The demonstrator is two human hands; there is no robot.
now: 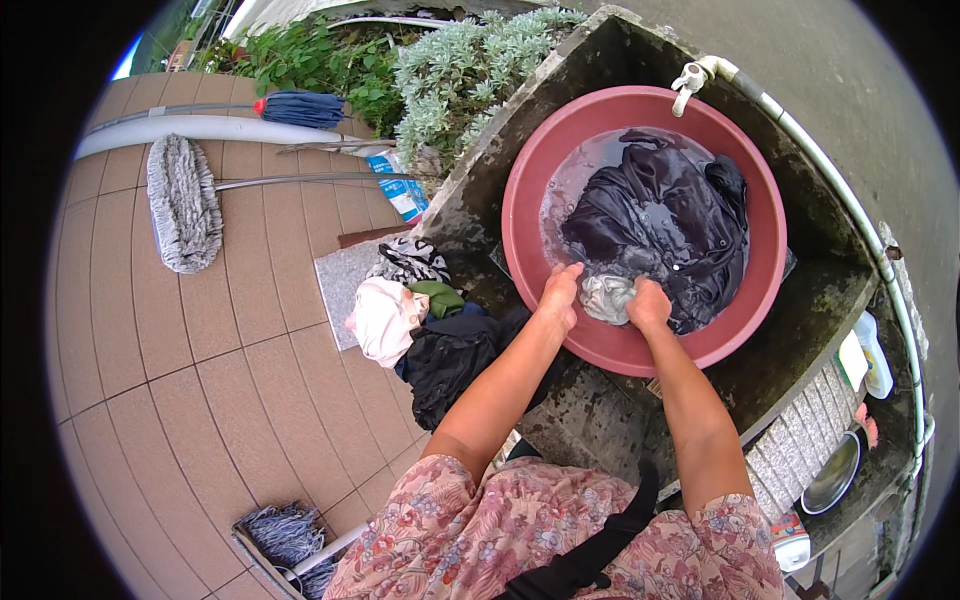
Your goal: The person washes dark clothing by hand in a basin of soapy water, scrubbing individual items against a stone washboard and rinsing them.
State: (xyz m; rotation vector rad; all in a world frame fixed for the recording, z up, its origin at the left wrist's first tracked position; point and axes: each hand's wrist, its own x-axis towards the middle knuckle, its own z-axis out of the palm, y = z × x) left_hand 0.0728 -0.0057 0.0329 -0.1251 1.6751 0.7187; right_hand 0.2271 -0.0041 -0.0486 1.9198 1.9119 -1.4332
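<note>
A round red plastic tub (523, 300) stands in a concrete basin, with soapy water and soaked dark clothing (675, 202) inside. At its near side my right hand (649, 303) is closed on the edge of a small pale wet cloth (608, 298). My left hand (561, 295) is just left of that cloth, over the tub's rim, fingers apart and holding nothing that I can see. Beside the tub on the left lies a pile of clothes: a pale pink garment (386, 319), a black-and-white patterned cloth (411, 261), a green piece (436, 298) and a black garment (450, 364).
A white tap (688, 79) juts over the tub's far rim. The concrete basin wall (517, 90) surrounds it. A ridged washboard slab (799, 442), a bottle (874, 356) and a metal bowl (832, 472) are at right. Mops, one a grey flat mop (184, 202), lie on the tiles at left.
</note>
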